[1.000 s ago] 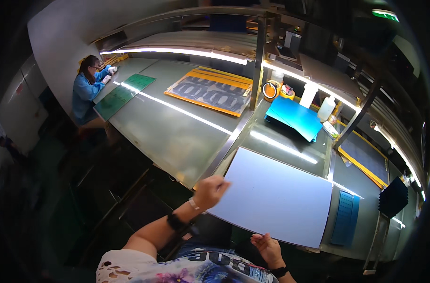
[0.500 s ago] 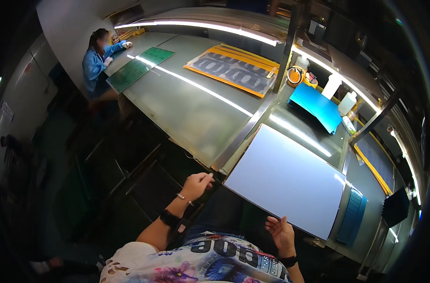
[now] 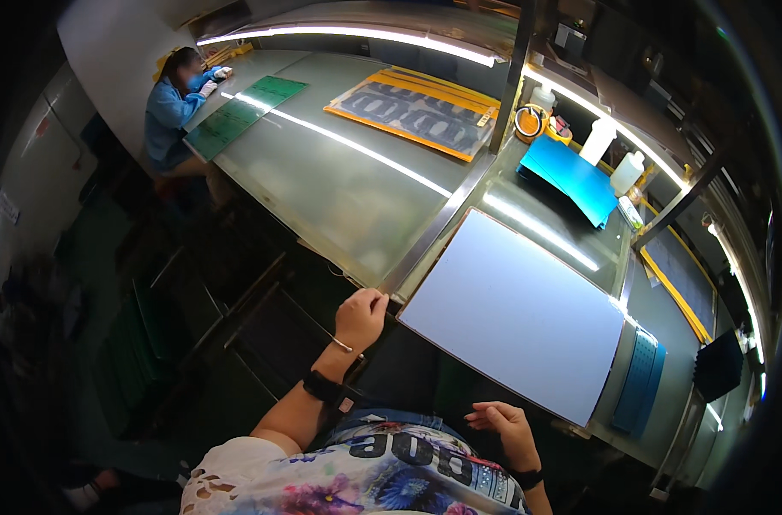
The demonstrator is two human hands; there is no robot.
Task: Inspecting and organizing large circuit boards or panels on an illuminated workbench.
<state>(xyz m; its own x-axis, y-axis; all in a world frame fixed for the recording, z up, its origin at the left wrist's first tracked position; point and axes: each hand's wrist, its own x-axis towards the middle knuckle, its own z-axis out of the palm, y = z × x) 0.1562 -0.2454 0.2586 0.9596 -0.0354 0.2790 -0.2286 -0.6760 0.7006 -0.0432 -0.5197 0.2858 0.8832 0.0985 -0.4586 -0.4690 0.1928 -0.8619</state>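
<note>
My left hand (image 3: 361, 319) is closed at the front edge of the bench, near the white board's left corner. Its fingers curl inward, and whatever they may hold is hidden. In front of the board's near edge hovers my right hand (image 3: 502, 427), apart from it, with fingers loosely stretched to the left and nothing visible in them. The large white flat board (image 3: 519, 318) lies on the bench before me, its near edge at the bench's front.
Behind the board lie blue sheets (image 3: 571, 176) beside white bottles (image 3: 628, 172) and tape rolls (image 3: 530, 122). Orange-framed screens (image 3: 416, 112) and a green panel (image 3: 247, 116) rest on the metal bench (image 3: 348, 202). A co-worker in blue (image 3: 169, 112) sits far left. A post (image 3: 513, 73) rises behind.
My right hand has drawn back from the board's near edge. My left hand has shifted slightly up and turned, its fingers curling in more. The view has shifted a little.
</note>
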